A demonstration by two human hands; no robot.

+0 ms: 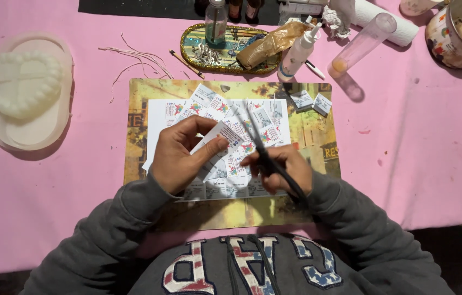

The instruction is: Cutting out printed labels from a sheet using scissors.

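My left hand pinches a narrow white paper strip printed with small coloured pictures, holding it tilted above a printed sheet. My right hand grips a pair of black-handled scissors, whose blades point up and left toward the strip; they look slightly parted. Several small cut paper squares lie scattered on the sheet. All of this rests on a yellow-brown patterned mat on the pink tablecloth.
Two cut squares lie at the mat's upper right. Behind it are an oval glittery tray with small items, a white squeeze bottle, a clear tube, a mug, thin strings. A white mould sits left.
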